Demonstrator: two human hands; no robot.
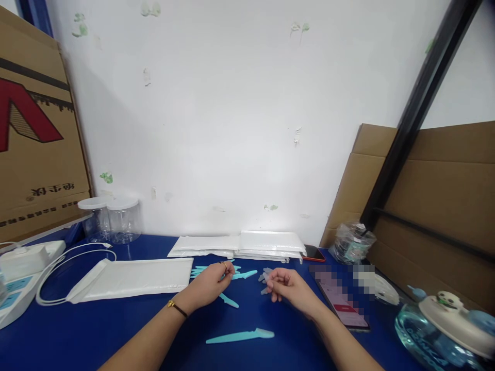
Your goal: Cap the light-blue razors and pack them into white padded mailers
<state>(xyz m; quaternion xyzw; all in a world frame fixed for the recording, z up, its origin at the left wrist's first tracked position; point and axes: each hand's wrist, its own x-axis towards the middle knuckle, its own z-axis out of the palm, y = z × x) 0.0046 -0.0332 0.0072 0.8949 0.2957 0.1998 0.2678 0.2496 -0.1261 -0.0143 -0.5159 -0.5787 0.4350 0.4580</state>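
My left hand is closed, thumb against fingers, on a turquoise eyebrow razor that points right from the fingertips. Behind and beside it lies a pile of similar razors, partly hidden by the hand. Another razor lies just below my left fingers. One more razor lies alone nearer to me, its pale head to the right. My right hand has its fingers curled together beside several small translucent caps. Whatever its fingertips hold, if anything, is too small to make out.
White padded mailers are stacked by the wall, and another mailer lies at left. Clear jars, a power strip and a white cable stand farther left. A phone and a blue bottle are at right.
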